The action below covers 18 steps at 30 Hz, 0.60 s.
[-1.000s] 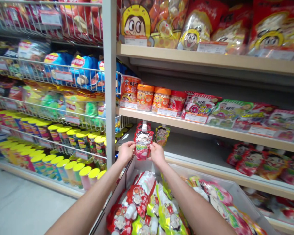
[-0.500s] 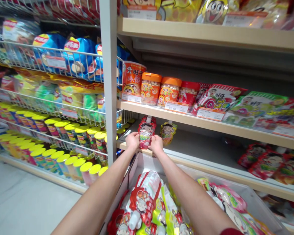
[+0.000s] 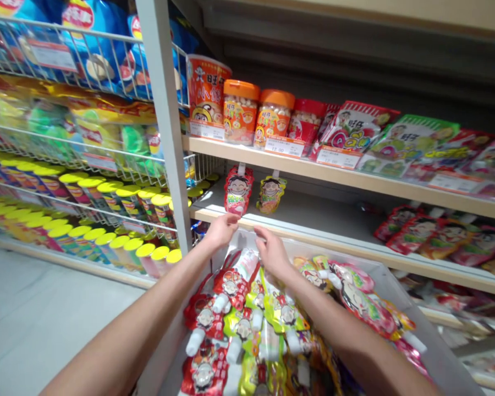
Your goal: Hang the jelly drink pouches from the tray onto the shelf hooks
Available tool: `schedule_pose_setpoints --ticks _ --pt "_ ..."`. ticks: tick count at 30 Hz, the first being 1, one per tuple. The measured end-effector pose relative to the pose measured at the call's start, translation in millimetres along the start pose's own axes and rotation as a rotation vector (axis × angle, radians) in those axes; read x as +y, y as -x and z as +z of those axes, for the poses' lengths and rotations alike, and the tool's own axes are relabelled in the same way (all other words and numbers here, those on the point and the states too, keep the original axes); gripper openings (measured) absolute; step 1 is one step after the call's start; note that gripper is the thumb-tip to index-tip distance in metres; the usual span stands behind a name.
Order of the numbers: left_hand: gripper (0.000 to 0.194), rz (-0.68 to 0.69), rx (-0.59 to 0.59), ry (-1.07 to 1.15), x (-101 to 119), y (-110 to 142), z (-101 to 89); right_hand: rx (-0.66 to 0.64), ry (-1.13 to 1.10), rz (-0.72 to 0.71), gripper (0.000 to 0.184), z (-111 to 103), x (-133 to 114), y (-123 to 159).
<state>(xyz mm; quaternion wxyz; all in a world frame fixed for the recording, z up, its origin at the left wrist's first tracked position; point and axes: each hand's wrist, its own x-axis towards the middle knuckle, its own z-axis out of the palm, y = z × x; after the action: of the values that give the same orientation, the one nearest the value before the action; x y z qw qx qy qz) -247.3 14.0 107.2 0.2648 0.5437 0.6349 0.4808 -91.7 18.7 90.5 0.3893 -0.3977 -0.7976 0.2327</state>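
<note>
A red spout pouch [image 3: 237, 191] with a cartoon face hangs under the wooden shelf [image 3: 355, 179], next to a yellow-green pouch [image 3: 271, 193]. My left hand [image 3: 221, 229] is just below the red pouch, fingers loosely curled and holding nothing. Empty too, my right hand [image 3: 272, 253] hovers with fingers apart over the box [image 3: 433, 352] of pouches. Inside the box lie several red pouches [image 3: 231, 283] and green pouches [image 3: 282, 313].
Orange-lidded jars [image 3: 239, 110] and snack bags [image 3: 355, 129] stand on the shelf above. Wire racks to the left hold chip bags [image 3: 86, 49] and yellow-lidded tubes [image 3: 119, 203]. A grey upright post [image 3: 165, 121] divides the two. More pouches [image 3: 433, 234] lie on the lower shelf at right.
Both hands have let go of the red pouch, which now hangs under the shelf, and have dropped back toward the box. The view has tilted down.
</note>
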Motion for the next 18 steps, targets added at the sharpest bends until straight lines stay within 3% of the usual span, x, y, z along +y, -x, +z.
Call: schedule_pose_setpoints --ticks 3,6,10,18 --pt "0.017 -0.059 -0.169 -0.078 0 32 3.7 -0.124 0.068 -0.070 0.037 -5 -8 55" --pt "0.015 -0.084 -0.196 -0.093 -6 53 8.4 -0.240 0.141 -0.168 0.042 -4 -11 85" --pt "0.015 -0.120 -0.136 -0.091 -14 68 13.1 -0.341 0.244 -0.188 0.048 0 -9 99" --pt "0.005 -0.287 -0.041 0.021 -33 70 12.8 -0.372 0.288 -0.131 0.054 4 -11 100"
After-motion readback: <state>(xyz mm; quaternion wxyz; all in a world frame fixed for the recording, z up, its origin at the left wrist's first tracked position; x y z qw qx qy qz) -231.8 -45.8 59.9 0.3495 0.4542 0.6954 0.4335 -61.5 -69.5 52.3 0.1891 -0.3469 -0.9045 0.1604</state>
